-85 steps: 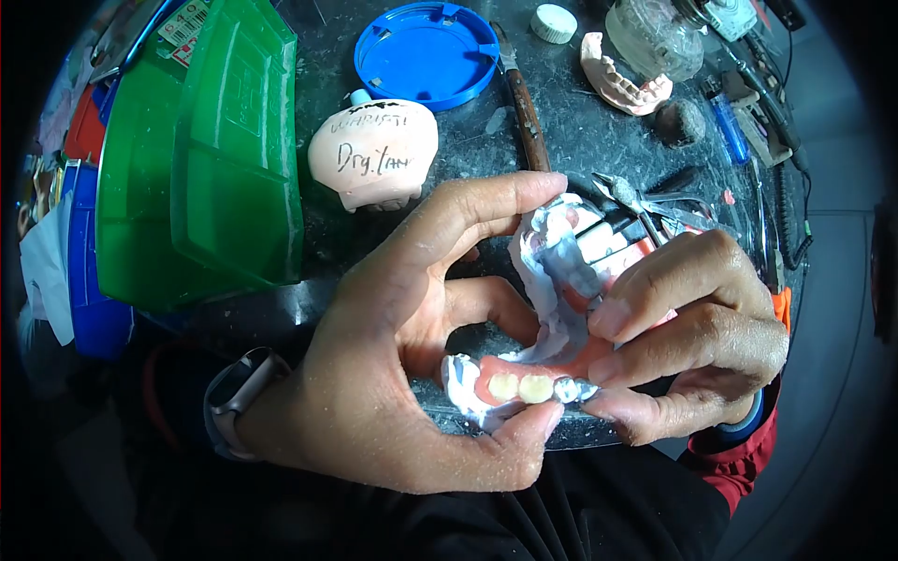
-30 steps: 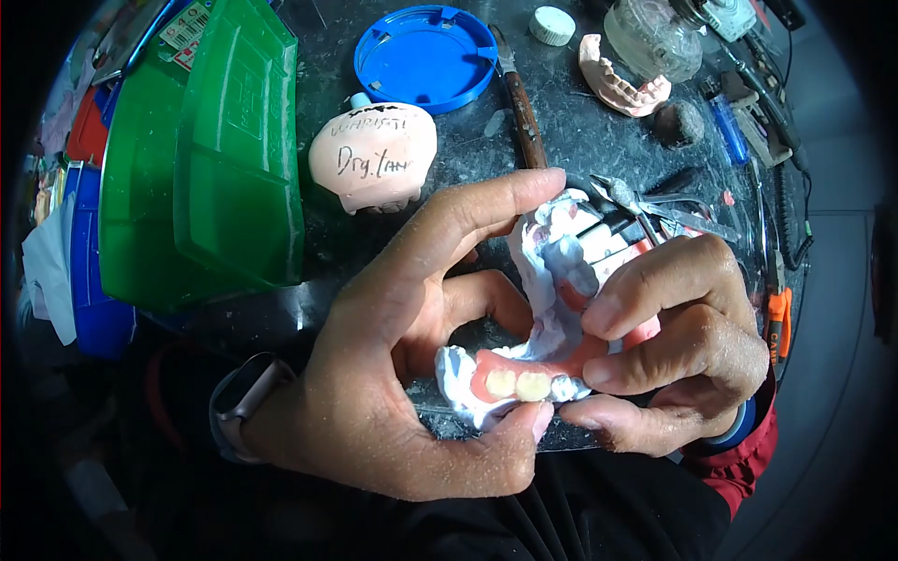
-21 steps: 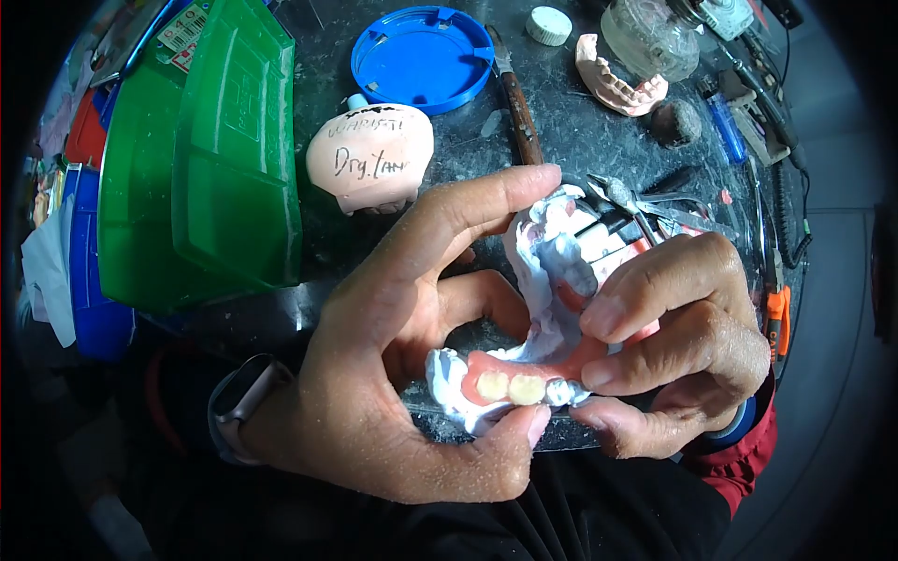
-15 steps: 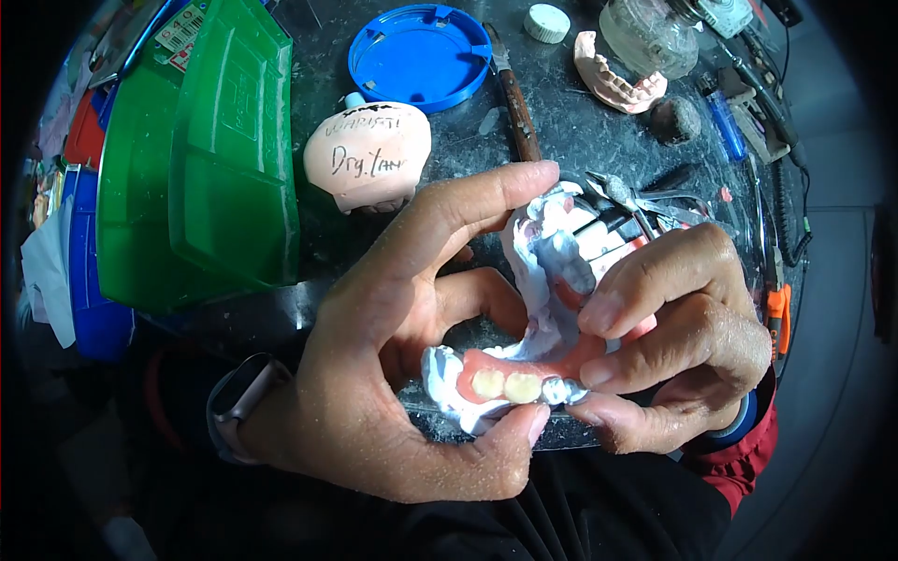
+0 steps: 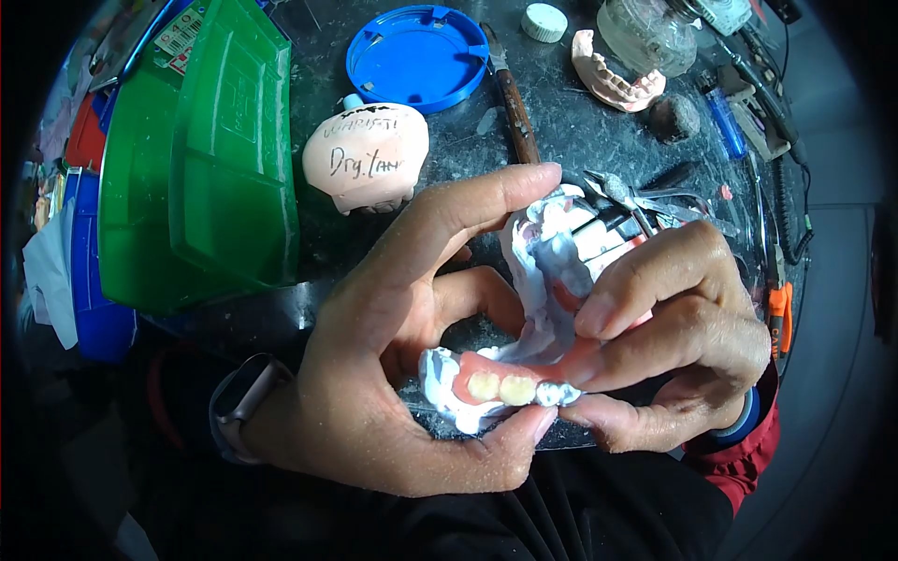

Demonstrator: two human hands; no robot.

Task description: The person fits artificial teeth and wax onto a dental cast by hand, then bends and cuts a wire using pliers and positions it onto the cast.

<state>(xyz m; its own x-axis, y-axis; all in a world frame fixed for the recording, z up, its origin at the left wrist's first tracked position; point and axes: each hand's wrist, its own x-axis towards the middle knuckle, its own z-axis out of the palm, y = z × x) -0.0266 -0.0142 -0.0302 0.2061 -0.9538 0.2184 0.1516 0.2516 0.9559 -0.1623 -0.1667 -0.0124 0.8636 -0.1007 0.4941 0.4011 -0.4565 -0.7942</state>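
A white horseshoe-shaped dental cast (image 5: 528, 271) is between my hands, its open side toward my left palm. On its lower arm lies a pink denture base (image 5: 470, 374) with yellowish teeth (image 5: 500, 387) and clear, shiny crowns beside them. My left hand (image 5: 402, 346) spans the cast, index fingertip at its top end and thumb at the lower edge. The fingers of my right hand (image 5: 678, 346) pinch the pink base and cast at the right side, covering part of them. Another pink piece shows near the upper arm of the cast.
Green bin (image 5: 201, 168) at left, blue bin (image 5: 89, 271) beside it. Beyond my hands: inscribed pink model (image 5: 367, 154), blue lid (image 5: 417, 56), wooden-handled knife (image 5: 514, 112), white cap (image 5: 543, 22), pink arch cast (image 5: 613, 82), glass jar (image 5: 645, 37), pliers (image 5: 622, 192). Orange-handled tool (image 5: 779, 318) at right.
The cast's lower end has shifted a little to the left with the denture base. My right fingers have moved slightly over the pink base. Both hands keep their hold.
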